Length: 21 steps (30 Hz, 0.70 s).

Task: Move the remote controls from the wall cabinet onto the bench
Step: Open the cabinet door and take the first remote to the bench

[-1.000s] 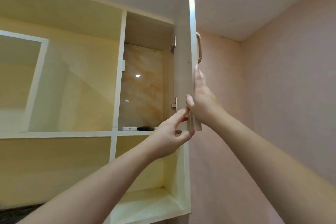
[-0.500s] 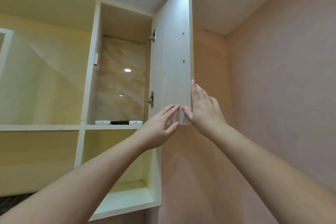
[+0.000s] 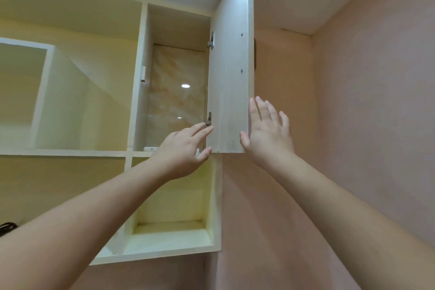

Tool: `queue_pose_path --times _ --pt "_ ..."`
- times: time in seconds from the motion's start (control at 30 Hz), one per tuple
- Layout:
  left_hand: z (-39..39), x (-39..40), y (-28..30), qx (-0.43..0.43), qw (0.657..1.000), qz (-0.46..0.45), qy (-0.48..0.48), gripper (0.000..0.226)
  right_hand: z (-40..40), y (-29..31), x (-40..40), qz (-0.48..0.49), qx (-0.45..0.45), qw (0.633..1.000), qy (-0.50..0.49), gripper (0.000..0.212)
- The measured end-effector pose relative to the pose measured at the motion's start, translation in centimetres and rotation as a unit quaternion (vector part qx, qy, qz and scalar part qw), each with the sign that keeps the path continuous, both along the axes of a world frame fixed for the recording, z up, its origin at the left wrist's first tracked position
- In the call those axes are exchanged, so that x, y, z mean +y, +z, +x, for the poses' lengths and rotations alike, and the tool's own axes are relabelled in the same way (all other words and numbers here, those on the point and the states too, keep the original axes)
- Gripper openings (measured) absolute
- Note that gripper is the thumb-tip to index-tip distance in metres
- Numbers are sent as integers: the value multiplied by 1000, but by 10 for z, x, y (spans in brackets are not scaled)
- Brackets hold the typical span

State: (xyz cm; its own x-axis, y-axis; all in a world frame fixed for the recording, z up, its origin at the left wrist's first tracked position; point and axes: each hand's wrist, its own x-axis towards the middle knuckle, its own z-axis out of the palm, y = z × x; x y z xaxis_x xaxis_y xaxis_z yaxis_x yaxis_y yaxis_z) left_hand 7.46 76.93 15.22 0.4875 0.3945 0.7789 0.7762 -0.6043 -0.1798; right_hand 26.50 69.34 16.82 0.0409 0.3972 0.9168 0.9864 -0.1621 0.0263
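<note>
The wall cabinet's pale wooden door (image 3: 231,73) stands swung wide open to the right. Inside the compartment, on its shelf (image 3: 138,153), the end of a white remote control (image 3: 150,148) shows; my left hand hides whatever else lies there. My left hand (image 3: 182,150) is open, fingers stretched toward the compartment at the door's lower hinge. My right hand (image 3: 267,132) is open and flat beside the door's outer edge, near its bottom corner. The bench is not in view.
An open cubby (image 3: 174,198) sits below the shelf and larger open compartments (image 3: 77,92) lie to the left. A pink wall (image 3: 353,125) runs close on the right. Something black (image 3: 7,227) shows at the left edge.
The door has swung further open to the right. My left hand moved from the door's bottom edge toward the compartment, now covering remotes that were visible before. My right hand opened flat beside the door edge.
</note>
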Motion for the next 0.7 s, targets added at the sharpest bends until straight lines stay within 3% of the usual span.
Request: queue_pose_path --times 0.2,0.33,0.7 --pt "-26 -11 2 21 996 36 75 59 -25 -11 -16 14 -38 996 73 66" --pt "-37 -14 -1 27 995 7 94 61 -41 -25 -13 11 -88 991 104 59" --pt "-75 -8 -19 80 982 -32 169 62 -66 -47 28 -82 -101 987 97 62"
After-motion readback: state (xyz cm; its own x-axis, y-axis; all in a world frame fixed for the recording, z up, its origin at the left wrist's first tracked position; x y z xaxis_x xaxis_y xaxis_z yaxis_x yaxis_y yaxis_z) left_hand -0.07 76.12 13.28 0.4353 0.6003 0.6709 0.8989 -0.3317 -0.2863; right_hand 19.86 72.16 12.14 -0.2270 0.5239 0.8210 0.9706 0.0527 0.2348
